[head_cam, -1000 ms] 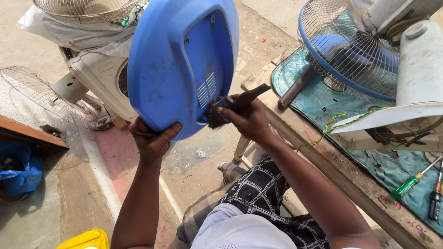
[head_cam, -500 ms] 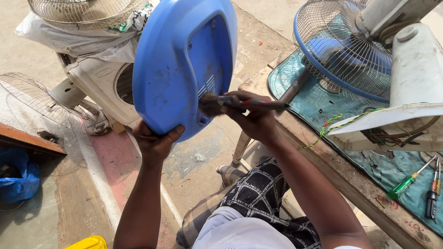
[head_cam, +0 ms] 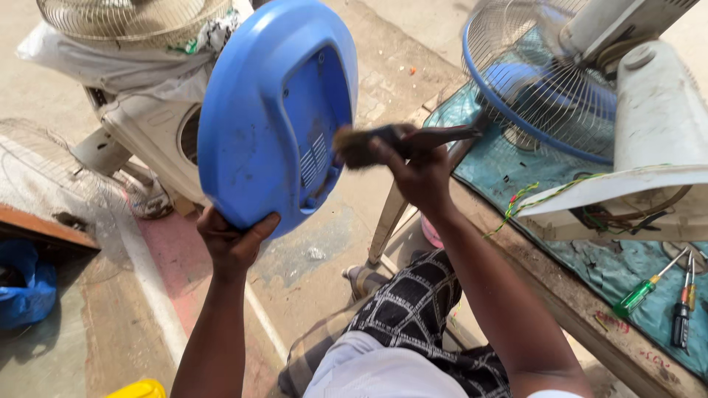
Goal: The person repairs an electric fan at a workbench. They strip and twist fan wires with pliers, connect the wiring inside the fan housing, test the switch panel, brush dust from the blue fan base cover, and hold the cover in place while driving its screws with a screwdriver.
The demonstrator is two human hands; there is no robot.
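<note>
Both hands (head_cam: 236,239) (head_cam: 420,173) raised, gripping

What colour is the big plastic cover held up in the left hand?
Blue, with a slotted vent panel; the plastic cover shows clearly in the head view.

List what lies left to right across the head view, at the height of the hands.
Crumpled blue plastic bag → left hand gripping the round blue plastic fan base → right hand holding a dark bristle brush → green-handled screwdriver → black-handled screwdriver.
</note>
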